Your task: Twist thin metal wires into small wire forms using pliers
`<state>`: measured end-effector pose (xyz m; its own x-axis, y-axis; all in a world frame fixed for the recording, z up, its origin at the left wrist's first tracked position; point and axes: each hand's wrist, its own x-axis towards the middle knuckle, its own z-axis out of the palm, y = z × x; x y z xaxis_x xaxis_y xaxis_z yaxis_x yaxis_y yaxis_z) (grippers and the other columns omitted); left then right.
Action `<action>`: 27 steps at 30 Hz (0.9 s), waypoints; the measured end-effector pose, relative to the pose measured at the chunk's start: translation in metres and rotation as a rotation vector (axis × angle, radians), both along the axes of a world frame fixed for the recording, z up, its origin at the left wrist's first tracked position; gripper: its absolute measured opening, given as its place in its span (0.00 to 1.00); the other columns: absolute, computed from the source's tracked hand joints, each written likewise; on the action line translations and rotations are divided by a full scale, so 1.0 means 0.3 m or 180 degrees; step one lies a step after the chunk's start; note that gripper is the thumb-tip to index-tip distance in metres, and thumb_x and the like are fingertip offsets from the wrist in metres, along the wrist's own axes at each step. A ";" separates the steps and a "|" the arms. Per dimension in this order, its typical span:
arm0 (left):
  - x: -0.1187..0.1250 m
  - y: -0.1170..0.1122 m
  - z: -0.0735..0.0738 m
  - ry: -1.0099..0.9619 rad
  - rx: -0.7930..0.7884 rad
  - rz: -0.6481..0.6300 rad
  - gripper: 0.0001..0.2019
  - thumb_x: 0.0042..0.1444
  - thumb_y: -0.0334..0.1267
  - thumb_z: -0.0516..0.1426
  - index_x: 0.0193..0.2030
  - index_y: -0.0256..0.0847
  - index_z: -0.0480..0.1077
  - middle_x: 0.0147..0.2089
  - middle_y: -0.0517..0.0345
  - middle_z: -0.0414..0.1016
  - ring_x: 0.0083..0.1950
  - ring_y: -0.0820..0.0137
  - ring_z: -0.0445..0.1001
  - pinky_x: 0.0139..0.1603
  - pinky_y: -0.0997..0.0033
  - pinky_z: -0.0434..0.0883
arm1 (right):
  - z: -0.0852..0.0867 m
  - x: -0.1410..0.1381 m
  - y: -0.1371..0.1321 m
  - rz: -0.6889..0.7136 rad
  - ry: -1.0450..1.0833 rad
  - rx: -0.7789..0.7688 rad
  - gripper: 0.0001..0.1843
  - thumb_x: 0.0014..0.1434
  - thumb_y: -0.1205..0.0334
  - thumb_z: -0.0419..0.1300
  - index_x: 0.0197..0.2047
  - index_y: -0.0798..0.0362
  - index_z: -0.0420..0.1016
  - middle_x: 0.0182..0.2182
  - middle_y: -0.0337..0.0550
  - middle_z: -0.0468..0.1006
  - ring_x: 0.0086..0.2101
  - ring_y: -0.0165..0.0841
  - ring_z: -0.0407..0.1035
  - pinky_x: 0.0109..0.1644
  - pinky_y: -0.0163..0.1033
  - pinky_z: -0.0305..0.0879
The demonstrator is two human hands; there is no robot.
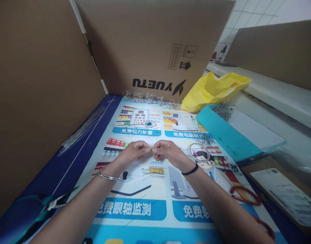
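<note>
We held both forearms angled inward over the printed mat point(135, 210); our left hand point(136, 150) and right hand point(165, 152) met at its middle. A cardboard box point(150, 44) stood at the far edge, a yellow bag point(216, 89) far right, pliers point(56, 201) near left. Loose wire pieces point(151, 171) lay just near of the hands. Both hands were closed narrow, fingertips pinching one small wire piece point(151, 153) between them.

One view only, worn on the person's head. It looks forward and steeply down onto the table point(76, 159), close in, with left hand point(136, 150) and right hand point(165, 150) at mid-frame — a cardboard box point(155, 44) closes the far side.
</note>
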<state>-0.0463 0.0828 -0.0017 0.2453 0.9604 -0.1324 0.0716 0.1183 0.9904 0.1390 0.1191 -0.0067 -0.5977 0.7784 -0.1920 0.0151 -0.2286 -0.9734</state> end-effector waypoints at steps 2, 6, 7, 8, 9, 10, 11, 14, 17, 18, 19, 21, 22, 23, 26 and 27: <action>0.000 0.000 0.002 0.0096 0.0035 0.0065 0.10 0.48 0.42 0.59 0.28 0.36 0.69 0.21 0.65 0.62 0.23 0.79 0.57 0.23 0.77 0.54 | -0.002 -0.001 0.000 0.0008 -0.0048 0.0082 0.12 0.47 0.56 0.64 0.29 0.56 0.71 0.19 0.38 0.74 0.20 0.26 0.67 0.24 0.30 0.57; 0.005 -0.002 0.005 0.0221 0.0034 0.0144 0.08 0.46 0.40 0.60 0.29 0.37 0.69 0.20 0.66 0.62 0.22 0.79 0.57 0.22 0.78 0.54 | -0.003 -0.001 -0.001 0.0026 -0.0089 0.0168 0.13 0.46 0.55 0.65 0.29 0.56 0.72 0.19 0.37 0.74 0.21 0.26 0.67 0.25 0.31 0.58; 0.005 -0.002 0.004 0.0242 0.0031 0.0156 0.08 0.46 0.40 0.60 0.29 0.37 0.69 0.20 0.66 0.62 0.22 0.79 0.57 0.23 0.78 0.54 | -0.004 0.000 -0.001 0.0033 -0.0104 0.0186 0.13 0.46 0.55 0.65 0.29 0.56 0.72 0.19 0.37 0.74 0.21 0.26 0.67 0.24 0.31 0.58; 0.006 -0.002 0.003 0.0259 0.0033 0.0165 0.08 0.46 0.40 0.59 0.29 0.37 0.69 0.20 0.66 0.63 0.22 0.79 0.57 0.23 0.78 0.54 | -0.004 0.001 -0.001 0.0037 -0.0125 0.0204 0.13 0.46 0.54 0.65 0.29 0.56 0.71 0.19 0.37 0.74 0.21 0.26 0.67 0.24 0.31 0.58; 0.006 -0.002 0.000 0.0277 0.0035 0.0168 0.07 0.46 0.39 0.59 0.29 0.37 0.69 0.21 0.66 0.63 0.22 0.79 0.58 0.23 0.78 0.54 | -0.004 0.001 -0.001 0.0037 -0.0148 0.0221 0.13 0.46 0.54 0.64 0.29 0.56 0.71 0.19 0.37 0.74 0.21 0.26 0.67 0.24 0.31 0.58; 0.005 -0.002 -0.003 0.0296 0.0038 0.0162 0.07 0.46 0.39 0.59 0.29 0.38 0.68 0.21 0.65 0.64 0.22 0.79 0.58 0.23 0.77 0.55 | -0.005 0.002 -0.001 0.0038 -0.0175 0.0238 0.14 0.47 0.54 0.64 0.29 0.56 0.71 0.19 0.37 0.74 0.21 0.26 0.67 0.24 0.31 0.58; 0.005 -0.002 -0.005 0.0308 0.0051 0.0153 0.06 0.46 0.38 0.59 0.29 0.38 0.68 0.21 0.65 0.64 0.22 0.79 0.58 0.23 0.77 0.55 | -0.006 0.002 -0.001 0.0038 -0.0198 0.0253 0.14 0.47 0.53 0.64 0.30 0.56 0.72 0.19 0.37 0.74 0.21 0.26 0.67 0.24 0.31 0.59; 0.004 -0.002 -0.010 0.0308 0.0059 0.0120 0.06 0.47 0.38 0.59 0.28 0.38 0.68 0.21 0.65 0.65 0.22 0.78 0.59 0.24 0.76 0.55 | -0.006 0.001 -0.004 0.0019 -0.0221 0.0284 0.14 0.47 0.53 0.64 0.30 0.56 0.72 0.19 0.37 0.74 0.21 0.26 0.68 0.25 0.31 0.61; 0.007 -0.003 -0.012 0.0225 -0.0008 0.0121 0.07 0.47 0.39 0.59 0.28 0.38 0.67 0.20 0.65 0.64 0.22 0.79 0.59 0.24 0.77 0.55 | -0.005 -0.001 -0.009 -0.0015 -0.0207 0.0295 0.14 0.47 0.54 0.65 0.30 0.56 0.72 0.19 0.37 0.74 0.21 0.27 0.68 0.26 0.31 0.62; 0.008 -0.003 -0.014 0.0181 -0.0032 0.0119 0.08 0.47 0.39 0.59 0.28 0.37 0.67 0.20 0.66 0.64 0.21 0.79 0.59 0.24 0.77 0.55 | -0.005 -0.002 -0.010 -0.0035 -0.0199 0.0297 0.13 0.47 0.54 0.65 0.30 0.56 0.72 0.19 0.37 0.74 0.21 0.27 0.68 0.26 0.31 0.62; 0.009 -0.003 -0.016 0.0140 -0.0052 0.0115 0.08 0.47 0.40 0.59 0.28 0.37 0.66 0.20 0.66 0.64 0.21 0.79 0.59 0.23 0.77 0.54 | -0.006 -0.004 -0.011 -0.0056 -0.0187 0.0304 0.13 0.47 0.54 0.65 0.30 0.56 0.72 0.19 0.37 0.74 0.21 0.27 0.68 0.26 0.31 0.62; 0.012 -0.003 -0.022 0.0068 -0.0070 0.0112 0.08 0.48 0.40 0.59 0.28 0.37 0.66 0.20 0.66 0.64 0.21 0.80 0.59 0.23 0.78 0.54 | -0.008 -0.006 -0.012 -0.0095 -0.0156 0.0332 0.13 0.47 0.54 0.65 0.30 0.56 0.72 0.19 0.37 0.74 0.21 0.26 0.68 0.26 0.31 0.61; 0.012 -0.004 -0.026 0.0041 -0.0064 0.0111 0.09 0.48 0.40 0.59 0.28 0.37 0.66 0.20 0.66 0.64 0.21 0.80 0.59 0.23 0.78 0.54 | -0.010 -0.007 -0.013 -0.0105 -0.0142 0.0344 0.13 0.47 0.54 0.65 0.30 0.56 0.72 0.19 0.37 0.74 0.21 0.26 0.68 0.26 0.31 0.62; 0.013 -0.004 -0.030 0.0021 -0.0050 0.0109 0.09 0.48 0.40 0.59 0.28 0.37 0.66 0.20 0.66 0.64 0.21 0.80 0.59 0.23 0.78 0.54 | -0.013 -0.009 -0.013 -0.0109 -0.0128 0.0350 0.13 0.47 0.54 0.65 0.30 0.56 0.72 0.19 0.37 0.74 0.21 0.26 0.68 0.26 0.32 0.62; 0.015 -0.006 -0.039 -0.0030 0.0014 0.0093 0.09 0.49 0.39 0.59 0.28 0.36 0.65 0.21 0.66 0.64 0.22 0.79 0.60 0.24 0.78 0.55 | -0.020 -0.013 -0.013 -0.0151 -0.0089 0.0325 0.12 0.47 0.55 0.65 0.29 0.56 0.72 0.19 0.37 0.74 0.21 0.26 0.67 0.27 0.33 0.63; 0.015 -0.006 -0.040 -0.0043 0.0031 0.0095 0.09 0.49 0.39 0.59 0.28 0.36 0.65 0.21 0.66 0.65 0.22 0.79 0.60 0.25 0.78 0.55 | -0.022 -0.014 -0.013 -0.0170 -0.0077 0.0316 0.12 0.47 0.55 0.65 0.29 0.56 0.72 0.18 0.37 0.74 0.21 0.26 0.67 0.28 0.33 0.63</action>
